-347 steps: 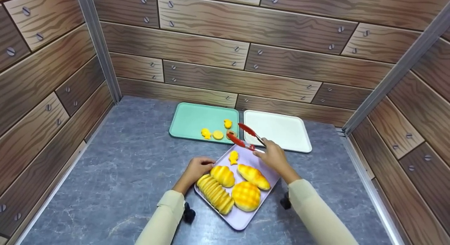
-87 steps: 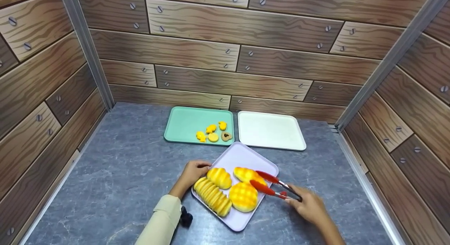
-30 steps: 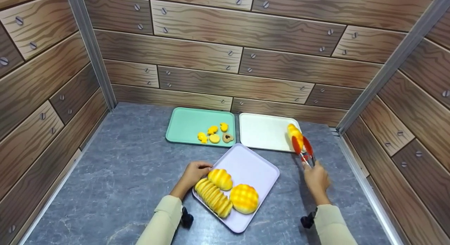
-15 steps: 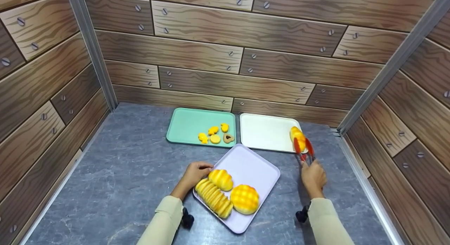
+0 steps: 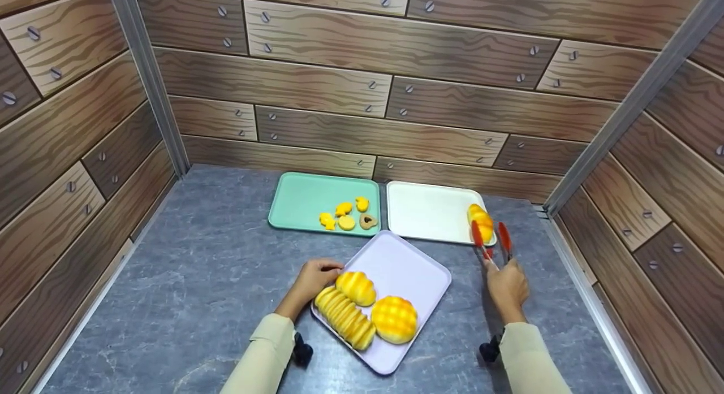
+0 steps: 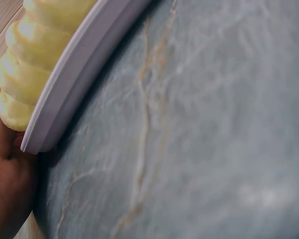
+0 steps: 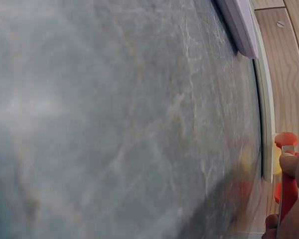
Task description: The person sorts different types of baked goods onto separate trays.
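My right hand (image 5: 507, 284) holds a pair of red-tipped tongs (image 5: 478, 236), whose tips stand apart at the near end of a long bread roll (image 5: 479, 219). That roll lies on the right end of the white tray (image 5: 424, 213). My left hand (image 5: 315, 278) grips the left edge of a lilac tray (image 5: 418, 275); the left wrist view shows the hand (image 6: 10, 184) at its rim. On the lilac tray are a ridged bun (image 5: 355, 288), a long sliced loaf (image 5: 345, 317) and a round checkered bun (image 5: 394, 319). In the right wrist view the tongs (image 7: 287, 191) show partly behind the fingers.
Left of the white tray lies a green tray (image 5: 305, 199) with several small pieces, among them a round yellow piece (image 5: 346, 223) and a brown heart-ring cookie (image 5: 368, 220). Wood-patterned walls (image 5: 317, 122) enclose the grey marbled table (image 5: 226, 241) at the back and sides.
The long bread roll has gone from the lilac tray to the white tray, carried in the tongs. The tongs' tips have since spread apart. The left hand stays at the lilac tray's edge.
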Demonstrator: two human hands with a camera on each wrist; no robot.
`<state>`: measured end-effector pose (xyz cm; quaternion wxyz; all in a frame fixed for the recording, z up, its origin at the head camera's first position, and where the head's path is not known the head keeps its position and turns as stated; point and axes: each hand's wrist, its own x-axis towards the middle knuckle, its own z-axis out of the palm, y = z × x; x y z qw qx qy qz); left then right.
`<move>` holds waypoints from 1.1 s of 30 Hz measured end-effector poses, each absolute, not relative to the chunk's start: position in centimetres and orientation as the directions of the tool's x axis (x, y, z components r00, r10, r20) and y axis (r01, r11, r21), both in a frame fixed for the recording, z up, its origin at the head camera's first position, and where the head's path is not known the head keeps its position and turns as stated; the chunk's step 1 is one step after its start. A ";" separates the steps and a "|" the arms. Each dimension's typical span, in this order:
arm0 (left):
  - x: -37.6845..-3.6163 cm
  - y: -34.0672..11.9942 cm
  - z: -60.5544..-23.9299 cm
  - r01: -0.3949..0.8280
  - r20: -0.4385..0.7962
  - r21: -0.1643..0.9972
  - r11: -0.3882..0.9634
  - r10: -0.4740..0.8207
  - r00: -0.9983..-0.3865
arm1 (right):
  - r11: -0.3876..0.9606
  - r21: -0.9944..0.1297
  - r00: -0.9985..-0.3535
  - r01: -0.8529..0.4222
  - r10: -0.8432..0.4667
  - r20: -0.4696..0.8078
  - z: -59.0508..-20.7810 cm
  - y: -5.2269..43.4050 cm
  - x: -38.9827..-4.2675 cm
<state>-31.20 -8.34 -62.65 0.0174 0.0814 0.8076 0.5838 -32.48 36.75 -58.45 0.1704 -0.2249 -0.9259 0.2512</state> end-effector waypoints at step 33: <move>-31.1 -8.3 -62.5 0.055 0.010 0.953 0.296 0.151 -0.989 | 0.743 -0.669 -0.997 -0.023 0.029 0.067 -57.7 34.3 -19.8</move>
